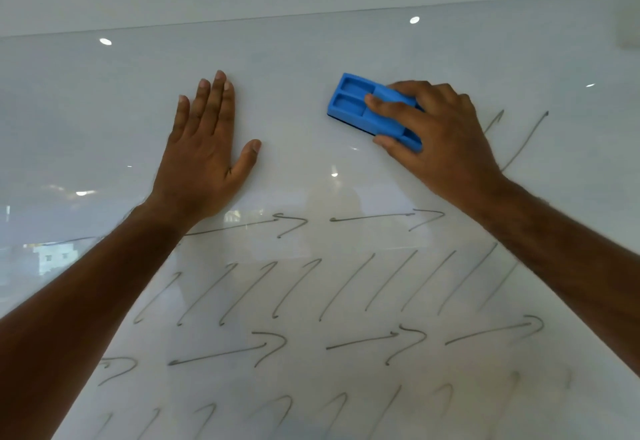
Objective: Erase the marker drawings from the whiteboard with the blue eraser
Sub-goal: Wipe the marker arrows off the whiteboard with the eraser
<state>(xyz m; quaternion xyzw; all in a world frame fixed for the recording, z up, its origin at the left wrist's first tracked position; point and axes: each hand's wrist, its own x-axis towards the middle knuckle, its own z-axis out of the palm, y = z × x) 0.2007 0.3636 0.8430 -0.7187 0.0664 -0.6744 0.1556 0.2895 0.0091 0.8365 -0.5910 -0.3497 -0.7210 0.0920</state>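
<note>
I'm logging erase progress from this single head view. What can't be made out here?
- Marks under the right hand and forearm: two strokes run behind them.
- Eraser pad face: pressed against the whiteboard, hidden.
- Bottom-row drawings: blurred, cut off by the frame edge.
- Arrow tail: covered by the left hand and wrist.

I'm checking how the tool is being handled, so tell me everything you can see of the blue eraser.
The blue eraser is a rectangular block, plastic or foam by its look, with two recessed rectangular pockets showing in its top and a thin dark pad along its underside. It lies flat against the whiteboard, tilted diagonally, on a wiped patch above the marker drawings. The right hand grips it, fingers over the top and thumb on the lower edge, covering its right part.
</note>
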